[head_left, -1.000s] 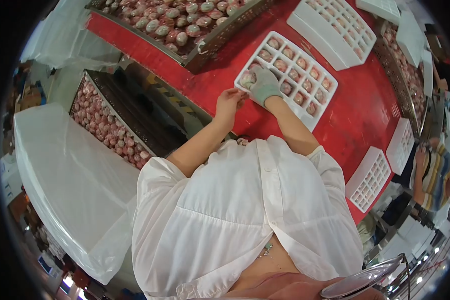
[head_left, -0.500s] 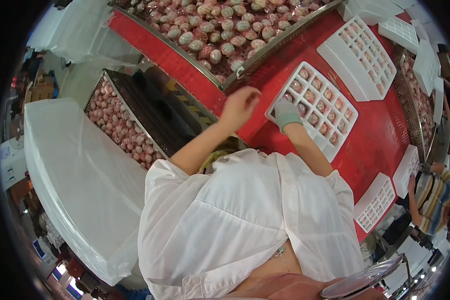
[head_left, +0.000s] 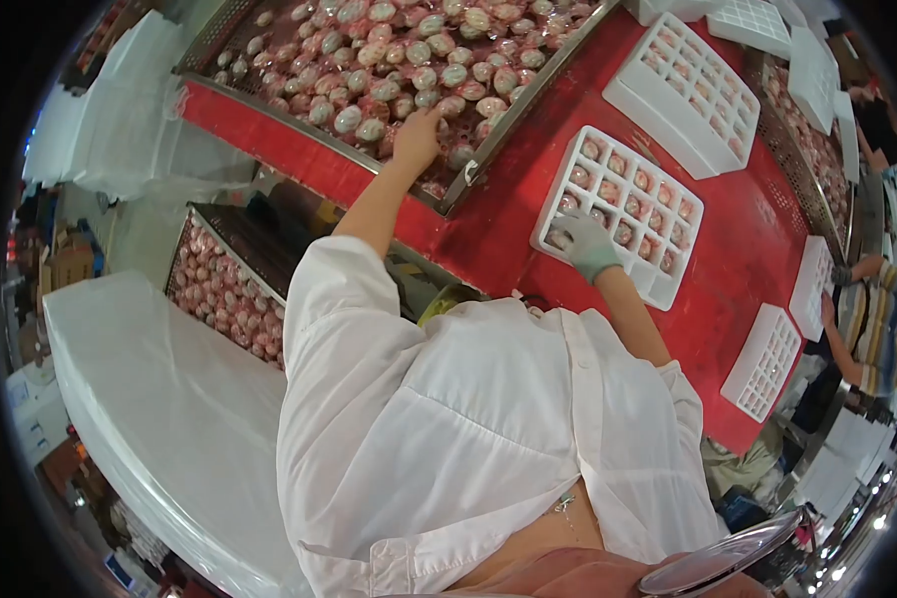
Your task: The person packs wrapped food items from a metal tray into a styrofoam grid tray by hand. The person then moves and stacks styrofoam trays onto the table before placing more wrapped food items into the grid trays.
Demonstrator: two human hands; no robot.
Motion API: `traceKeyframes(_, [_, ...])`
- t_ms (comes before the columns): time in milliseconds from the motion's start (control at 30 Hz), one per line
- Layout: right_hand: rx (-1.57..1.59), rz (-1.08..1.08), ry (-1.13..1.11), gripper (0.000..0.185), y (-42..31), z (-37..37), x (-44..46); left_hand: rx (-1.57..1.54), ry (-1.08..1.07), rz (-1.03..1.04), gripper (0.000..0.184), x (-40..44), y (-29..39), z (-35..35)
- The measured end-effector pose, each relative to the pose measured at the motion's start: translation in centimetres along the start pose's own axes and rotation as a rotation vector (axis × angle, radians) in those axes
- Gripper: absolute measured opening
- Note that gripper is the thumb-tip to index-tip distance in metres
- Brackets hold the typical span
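Observation:
My bare left hand (head_left: 418,143) reaches over the front rim of a metal bin (head_left: 304,143) full of plastic-wrapped eggs (head_left: 424,78). Its fingers are apart and touch the eggs at the near corner; the fingertips are partly hidden among them. On the red table lies a white foam tray (head_left: 651,286) with square compartments, many holding a wrapped egg. My right hand (head_left: 590,246), in a pale glove with a green cuff, bends over the tray's near left corner. Its fingers close around a wrapped egg (head_left: 559,239) at a corner compartment, mostly covered by the glove.
A stack of foam trays (head_left: 668,120) with eggs stands behind mine on the red table (head_left: 743,229). More foam trays (head_left: 764,361) lie to the right, near a person in a striped top (head_left: 872,329). Below left is another egg crate (head_left: 224,289), beside plastic-covered white stacks (head_left: 159,399).
My left hand has moved from beside the tray up and left into the egg bin. My right hand stays at the tray's corner, turned slightly. The view has shifted a little.

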State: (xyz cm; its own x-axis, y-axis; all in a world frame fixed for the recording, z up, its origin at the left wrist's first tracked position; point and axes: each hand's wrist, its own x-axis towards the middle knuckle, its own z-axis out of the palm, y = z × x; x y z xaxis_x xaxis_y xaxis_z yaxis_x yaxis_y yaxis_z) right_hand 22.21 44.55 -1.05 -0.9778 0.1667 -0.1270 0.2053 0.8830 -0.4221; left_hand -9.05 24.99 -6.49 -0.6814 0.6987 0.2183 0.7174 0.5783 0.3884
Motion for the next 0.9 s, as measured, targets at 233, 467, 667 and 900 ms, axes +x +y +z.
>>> traceKeyframes(233, [0.725, 0.190, 0.253, 0.058, -6.2, -5.9, -2.1, -1.097, -0.205, -0.276, 0.006, -2.2, 7.5, -9.4])
traceKeyframes(467, [1.092, 0.204, 0.293, 0.061, -8.6, -7.2, -3.6, -1.611, -0.541, -0.374, 0.007, -7.4, 19.9, -10.3])
traceKeyframes(667, [0.927, 0.227, 0.193, 0.056, -8.4, -9.2, -7.4, -0.868, -0.387, 0.427, 0.024, -7.2, 22.5, -10.7])
traceKeyframes(900, [0.932, 0.379, 0.247, 0.058, -8.6, -9.0, -9.5, -1.026, -0.250, 0.238, 0.009, -8.0, 25.3, -9.4])
